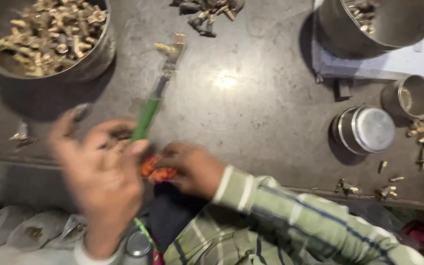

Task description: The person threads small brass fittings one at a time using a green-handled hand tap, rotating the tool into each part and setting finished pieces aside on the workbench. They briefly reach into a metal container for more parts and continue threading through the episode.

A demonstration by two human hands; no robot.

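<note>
Gripping a green-handled tool (147, 118), left hand (101, 172) blurred; right hand (192, 169) pinches an orange piece (157, 172). Steel bowl (101, 49) beyond the tool holds brass fittings (50, 34); bare tabletop (251, 108) right of it.

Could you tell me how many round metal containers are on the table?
4: a large bowl of brass fittings top left, a tall pot top right, a small cup at right, and a lidded tin below it. Others may lie outside the view.

Dim overhead light, glare on table (225, 79); hands motion-blurred, edges prob. soft.
</note>
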